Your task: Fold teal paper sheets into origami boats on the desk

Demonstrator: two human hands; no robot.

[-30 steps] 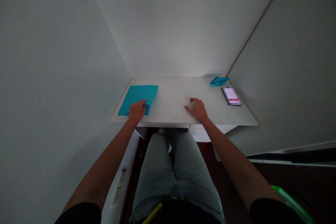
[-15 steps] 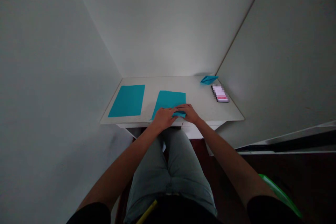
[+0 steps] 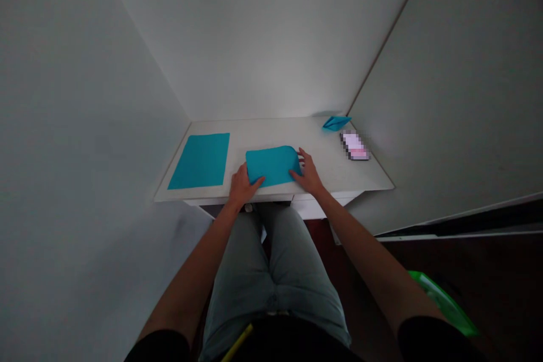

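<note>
A blue sheet of paper is held at both ends near the front edge of the white table, its upper right corner curving. My left hand grips its left end, thumb on the near face and fingers partly hidden behind. At the right end my right hand pinches the sheet, with the thumb in front and the other fingers spread behind the edge. To the left lies a second blue sheet, flat on the table.
A folded blue paper piece sits in the back right corner. In front of it lies a phone with a blurred screen. Walls enclose the table at the back and sides. A green-rimmed object is on the dark floor at right.
Both hands have moved apart from the near right corner to the two ends of the sheet. The paper now appears shorter front to back and is lifted at the right.
</note>
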